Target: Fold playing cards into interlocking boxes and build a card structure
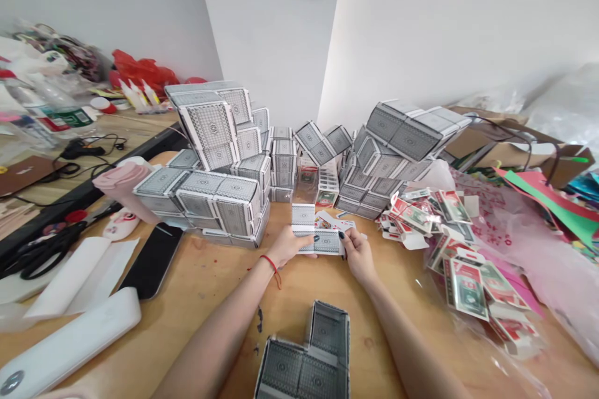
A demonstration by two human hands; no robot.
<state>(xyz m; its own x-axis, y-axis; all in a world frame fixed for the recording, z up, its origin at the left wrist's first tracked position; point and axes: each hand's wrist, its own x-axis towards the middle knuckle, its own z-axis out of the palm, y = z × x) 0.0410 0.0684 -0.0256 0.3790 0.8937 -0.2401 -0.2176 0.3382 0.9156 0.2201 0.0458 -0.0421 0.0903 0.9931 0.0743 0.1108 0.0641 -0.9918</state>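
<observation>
cards at frame centre, over the desk | joined row runs left-right between both hands, neither nearer | left hand fingers grasping left end; right hand fingers pinching right end

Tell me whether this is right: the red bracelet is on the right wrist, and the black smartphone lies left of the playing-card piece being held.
Wrong wrist: the head view shows the red bracelet on the left. The black smartphone does lie left of the playing-card piece being held.
</observation>
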